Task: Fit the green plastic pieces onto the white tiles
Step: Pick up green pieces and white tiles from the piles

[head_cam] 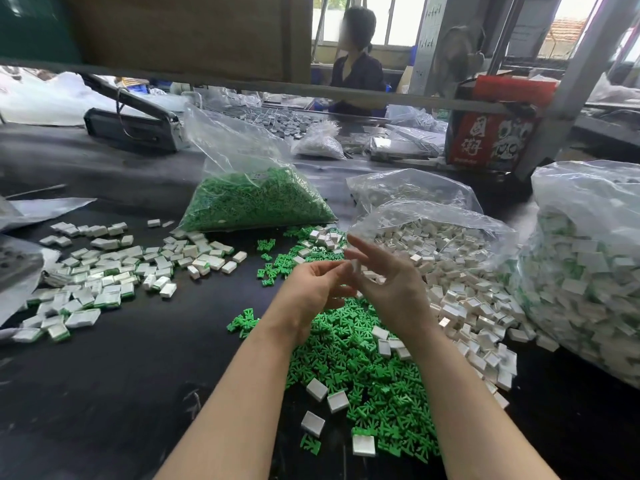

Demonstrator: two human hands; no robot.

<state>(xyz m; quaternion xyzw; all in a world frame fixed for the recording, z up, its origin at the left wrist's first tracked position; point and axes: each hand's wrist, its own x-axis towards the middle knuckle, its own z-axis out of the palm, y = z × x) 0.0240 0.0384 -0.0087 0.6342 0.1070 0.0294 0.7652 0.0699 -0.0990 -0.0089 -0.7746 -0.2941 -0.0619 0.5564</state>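
Note:
My left hand (317, 285) and my right hand (391, 282) meet above the dark table. Between them is a small white tile (355, 266), blurred. My left hand's thumb and fingers pinch it, and my right hand's fingers stand straight and spread beside it. Whether a green piece sits on this tile cannot be seen. Loose green plastic pieces (363, 375) lie heaped under my wrists, with a few white tiles (317, 389) among them. More white tiles (460, 306) spill from an open bag on the right.
A clear bag of green pieces (252, 202) stands behind my hands. Fitted white-and-green tiles (104, 278) are scattered on the left. A large bag of fitted tiles (588, 278) fills the right edge. A person sits across the table beyond a metal rail (242, 83).

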